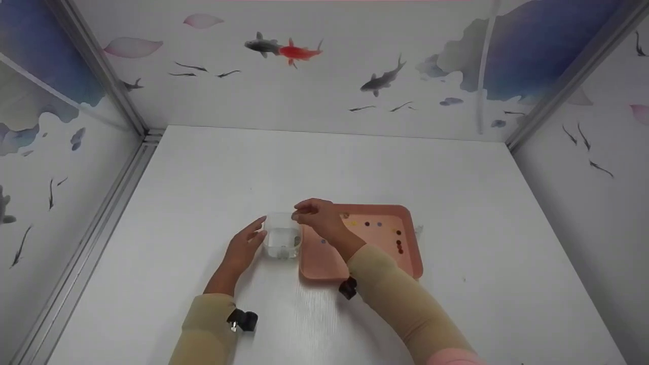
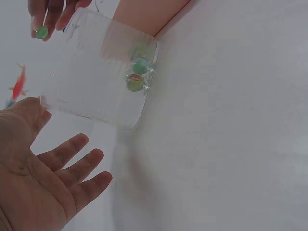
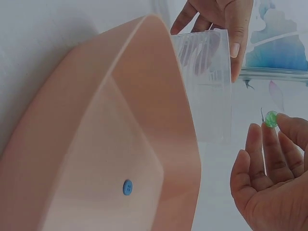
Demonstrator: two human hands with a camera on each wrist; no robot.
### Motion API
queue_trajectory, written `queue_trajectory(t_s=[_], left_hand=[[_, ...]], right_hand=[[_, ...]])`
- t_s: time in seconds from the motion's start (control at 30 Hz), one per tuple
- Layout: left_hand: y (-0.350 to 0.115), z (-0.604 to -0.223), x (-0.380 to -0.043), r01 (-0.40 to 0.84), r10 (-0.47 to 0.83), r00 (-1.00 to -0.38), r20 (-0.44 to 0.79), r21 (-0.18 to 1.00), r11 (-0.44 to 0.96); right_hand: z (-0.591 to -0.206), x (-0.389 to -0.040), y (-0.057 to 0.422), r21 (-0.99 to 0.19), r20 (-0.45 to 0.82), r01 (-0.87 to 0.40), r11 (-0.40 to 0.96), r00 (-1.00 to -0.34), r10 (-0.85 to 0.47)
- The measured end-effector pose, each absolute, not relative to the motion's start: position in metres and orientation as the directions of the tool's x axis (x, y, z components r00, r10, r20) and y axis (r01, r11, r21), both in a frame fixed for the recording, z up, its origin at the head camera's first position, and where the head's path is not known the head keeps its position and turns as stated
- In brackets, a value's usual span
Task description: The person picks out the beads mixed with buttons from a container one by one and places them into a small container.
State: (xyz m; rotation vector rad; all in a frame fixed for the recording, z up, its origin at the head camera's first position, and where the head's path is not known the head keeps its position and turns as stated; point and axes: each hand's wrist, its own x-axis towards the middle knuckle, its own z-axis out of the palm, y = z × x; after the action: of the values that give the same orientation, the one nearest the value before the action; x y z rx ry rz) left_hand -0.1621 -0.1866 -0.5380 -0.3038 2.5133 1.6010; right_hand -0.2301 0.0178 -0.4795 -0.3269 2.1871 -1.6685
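Note:
Between thumb and fingertip my right hand (image 1: pixel 320 218) pinches a green glass marble (image 3: pixel 271 119), above the rim of a clear plastic box (image 1: pixel 282 237). Several marbles (image 2: pixel 135 83) lie at the bottom of that box. My left hand (image 1: pixel 244 248) is beside the box's left wall, fingers spread and fairly straight, the thumb (image 2: pixel 44 118) right at the rim. Just right of the box is a pink tray (image 1: pixel 324 272), partly covered by my right forearm. A blue button (image 3: pixel 127 187) lies in it, along with dark buttons (image 1: pixel 399 243) near its right side.
More small pieces, among them a dark button (image 1: pixel 367 223) and a blue one (image 1: pixel 380 224), lie along the tray's far side. A small clear object (image 1: pixel 419 229) sits by the tray's right edge. Panels printed with fish (image 1: pixel 299 52) wall in the white table (image 1: pixel 213 172).

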Motion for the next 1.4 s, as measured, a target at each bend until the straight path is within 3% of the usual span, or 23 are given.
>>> queue_trajectory(t_s=[0.77,1.4], left_hand=[[-0.188,-0.542,-0.164,-0.245,-0.095,-0.97,-0.226,0.874,0.42],[-0.188,-0.542,-0.164,-0.24,-0.098,-0.971,-0.22,0.878,0.413]], right_hand=[[-0.481,-0.229,0.003,-0.883,-0.103,-0.154,0.444,-0.859,-0.502],[-0.483,-0.228,-0.002,-0.672,-0.03,-0.41,0.616,-0.817,-0.576]])
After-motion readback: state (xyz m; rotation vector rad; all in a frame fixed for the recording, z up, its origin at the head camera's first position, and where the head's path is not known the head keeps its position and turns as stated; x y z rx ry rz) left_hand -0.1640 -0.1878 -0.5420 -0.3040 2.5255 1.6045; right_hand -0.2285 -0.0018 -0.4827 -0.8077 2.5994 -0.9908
